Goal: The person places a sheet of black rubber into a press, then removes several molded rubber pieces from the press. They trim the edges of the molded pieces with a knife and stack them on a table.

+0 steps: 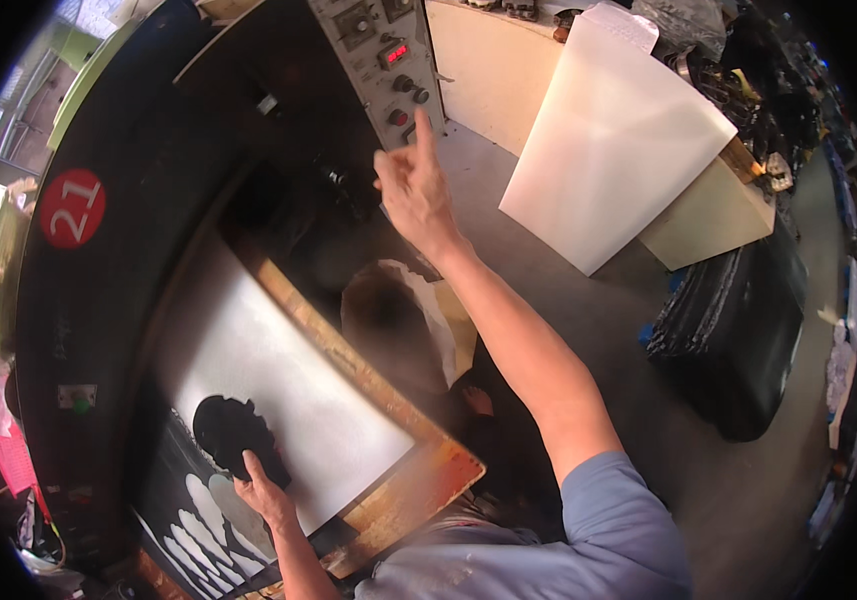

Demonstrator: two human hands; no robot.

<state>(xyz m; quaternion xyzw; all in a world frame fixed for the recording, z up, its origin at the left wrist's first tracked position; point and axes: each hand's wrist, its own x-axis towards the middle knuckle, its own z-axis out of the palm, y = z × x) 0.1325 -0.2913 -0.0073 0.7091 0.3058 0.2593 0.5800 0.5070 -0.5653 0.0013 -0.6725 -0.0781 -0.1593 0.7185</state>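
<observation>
My left hand (266, 500) is closed on a dark, flat, rounded piece with a notched edge (228, 428). The thumb lies on top; the other fingers are hidden. Beneath is a pale white board (298, 385), and to the lower left lies a black sheet (176, 465) with several long cut-out shapes through which white shows. My right hand (416, 190) holds nothing. Its index finger points up by the knobs of a grey control panel (393, 85) with a lit red display; whether it touches one, I cannot tell. The thumb stands apart and the other fingers curl.
A large black machine (98, 330) arches over the left side. A worn wooden edge (418, 470) borders the white board. On the right, a big whitish sheet (608, 150) leans over a yellowish one (713, 215). Below them, a thick black folded stack (733, 340) stands near the floor.
</observation>
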